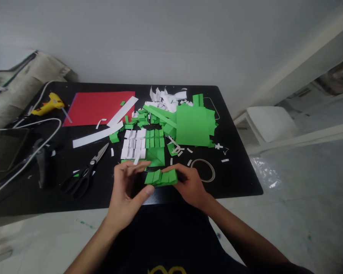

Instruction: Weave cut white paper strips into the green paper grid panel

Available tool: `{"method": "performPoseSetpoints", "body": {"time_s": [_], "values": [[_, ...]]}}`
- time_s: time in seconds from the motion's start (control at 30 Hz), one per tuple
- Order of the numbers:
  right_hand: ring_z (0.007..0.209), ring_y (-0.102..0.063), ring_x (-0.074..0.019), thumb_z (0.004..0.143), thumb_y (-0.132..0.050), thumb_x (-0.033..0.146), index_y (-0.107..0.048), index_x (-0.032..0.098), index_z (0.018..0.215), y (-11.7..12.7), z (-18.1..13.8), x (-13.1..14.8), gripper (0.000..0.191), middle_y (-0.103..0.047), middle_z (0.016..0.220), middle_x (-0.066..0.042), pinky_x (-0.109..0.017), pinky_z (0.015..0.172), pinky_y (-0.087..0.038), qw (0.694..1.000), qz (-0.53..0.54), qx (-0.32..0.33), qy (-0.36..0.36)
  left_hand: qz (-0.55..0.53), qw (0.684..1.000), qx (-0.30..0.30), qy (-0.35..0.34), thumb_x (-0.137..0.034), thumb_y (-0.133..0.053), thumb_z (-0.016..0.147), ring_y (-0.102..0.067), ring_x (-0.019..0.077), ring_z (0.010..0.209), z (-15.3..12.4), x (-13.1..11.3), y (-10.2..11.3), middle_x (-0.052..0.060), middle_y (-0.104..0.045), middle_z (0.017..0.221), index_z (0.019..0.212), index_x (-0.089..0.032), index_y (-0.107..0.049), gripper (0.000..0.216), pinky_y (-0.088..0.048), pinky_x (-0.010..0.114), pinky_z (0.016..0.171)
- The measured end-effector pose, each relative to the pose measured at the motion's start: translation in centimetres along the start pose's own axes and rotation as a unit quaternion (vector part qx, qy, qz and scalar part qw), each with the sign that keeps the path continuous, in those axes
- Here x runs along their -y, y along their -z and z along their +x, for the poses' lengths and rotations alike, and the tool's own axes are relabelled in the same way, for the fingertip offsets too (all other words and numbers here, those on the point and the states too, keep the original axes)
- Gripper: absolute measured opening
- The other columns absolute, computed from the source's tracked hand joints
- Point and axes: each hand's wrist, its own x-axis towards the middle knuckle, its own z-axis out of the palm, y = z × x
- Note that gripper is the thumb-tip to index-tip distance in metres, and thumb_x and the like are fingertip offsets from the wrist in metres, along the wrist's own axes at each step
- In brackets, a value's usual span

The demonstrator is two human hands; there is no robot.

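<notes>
My right hand (pixel 190 184) grips the right end of a folded green paper piece (pixel 161 177) with raised flaps, near the table's front edge. My left hand (pixel 128 190) is open, thumb and fingers apart. Its thumb tip lies at the lower left corner of that piece; whether it touches cannot be told. Just beyond my hands are white folded strips (pixel 133 144) in rows, partly behind the left fingers. Beside them sit similar green folded strips (pixel 155 138) and a flat green square (pixel 156 156).
Black-handled scissors (pixel 87 169) lie left on the black table (pixel 234 160). Behind are a yellow glue gun (pixel 50 104), red sheet (pixel 100 108), white strips (pixel 98 134), green sheets (pixel 193 125) and white scraps (pixel 168 99). A tape ring (pixel 213 173) lies right; a white cable (pixel 58 129) crosses left.
</notes>
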Motion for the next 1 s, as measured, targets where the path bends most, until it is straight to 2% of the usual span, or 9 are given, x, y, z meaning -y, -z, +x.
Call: {"method": "performPoseSetpoints", "body": {"time_s": [0.07, 0.2, 0.3, 0.47, 0.63, 0.8, 1.0], "values": [[0.09, -0.078, -0.0229, 0.088, -0.078, 0.029, -0.078, 0.025, 0.102, -0.5, 0.3, -0.2, 0.014, -0.081, 0.098, -0.003, -0.037, 0.084, -0.061, 0.996, 0.067, 0.0, -0.057, -0.001, 1.0, 0.018, -0.002, -0.02, -0.087, 0.08, -0.069, 0.0221, 0.118, 0.2, 0.1, -0.1, 0.008, -0.074, 0.125, 0.125, -0.028, -0.046, 0.061, -0.051, 0.041, 0.107], [0.086, -0.076, -0.0218, 0.075, -0.09, 0.036, -0.073, 0.023, 0.1, -1.5, 0.8, -0.2, 0.033, -0.079, 0.094, -0.001, -0.035, 0.075, -0.063, 0.962, 0.21, 0.012, -0.173, -0.035, 0.998, -0.025, 0.036, -0.022, -0.084, 0.083, -0.071, 0.0144, 0.077, 1.4, 0.1, -0.6, -0.003, -0.075, 0.087, 0.114, -0.027, -0.049, 0.047, -0.057, 0.029, 0.076], [0.086, -0.074, -0.0202, 0.071, -0.093, 0.038, -0.072, 0.022, 0.102, -2.0, 1.0, -0.1, 0.041, -0.079, 0.096, -0.001, -0.034, 0.078, -0.062, 0.937, 0.274, -0.015, -0.216, -0.081, 0.992, -0.042, 0.085, -0.026, -0.085, 0.082, -0.068, 0.0119, 0.065, 2.1, 0.0, -0.9, -0.007, -0.068, 0.072, 0.108, -0.026, -0.05, 0.044, -0.055, 0.024, 0.065], [0.098, -0.073, -0.0211, 0.068, -0.095, 0.036, -0.074, 0.022, 0.1, -2.7, 0.9, 0.2, 0.04, -0.078, 0.105, -0.002, -0.035, 0.091, -0.059, 0.892, 0.37, -0.053, -0.252, -0.109, 0.983, -0.062, 0.131, -0.03, -0.088, 0.079, -0.065, 0.0109, 0.06, 1.9, 0.3, -1.5, -0.008, -0.065, 0.067, 0.105, -0.025, -0.05, 0.046, -0.054, 0.022, 0.061], [0.105, -0.074, -0.0243, 0.074, -0.092, 0.035, -0.072, 0.022, 0.102, -3.2, 0.5, 0.2, 0.037, -0.078, 0.107, -0.004, -0.041, 0.102, -0.056, 0.866, 0.417, -0.065, -0.269, -0.112, 0.98, -0.082, 0.141, -0.029, -0.088, 0.078, -0.056, 0.0084, 0.053, 0.9, 0.9, -2.2, -0.01, -0.061, 0.064, 0.106, -0.025, -0.051, 0.046, -0.051, 0.021, 0.058], [0.106, -0.074, -0.0255, 0.075, -0.091, 0.034, -0.071, 0.022, 0.101, -3.1, 0.4, 0.5, 0.035, -0.079, 0.109, -0.006, -0.042, 0.104, -0.056, 0.855, 0.438, -0.092, -0.262, -0.124, 0.977, -0.103, 0.143, -0.027, -0.088, 0.079, -0.063, 0.0105, 0.065, -0.2, 1.3, -3.3, -0.007, -0.067, 0.076, 0.108, -0.027, -0.049, 0.048, -0.056, 0.023, 0.067], [0.107, -0.073, -0.0262, 0.078, -0.09, 0.039, -0.072, 0.024, 0.097, -3.7, -0.1, 1.1, 0.03, -0.079, 0.103, -0.004, -0.042, 0.098, -0.057, 0.853, 0.445, -0.125, -0.244, -0.116, 0.976, -0.154, 0.1, -0.026, -0.087, 0.079, -0.062, 0.0093, 0.073, -0.8, 2.0, -4.8, -0.005, -0.064, 0.084, 0.104, -0.025, -0.051, 0.044, -0.053, 0.019, 0.069]]}}
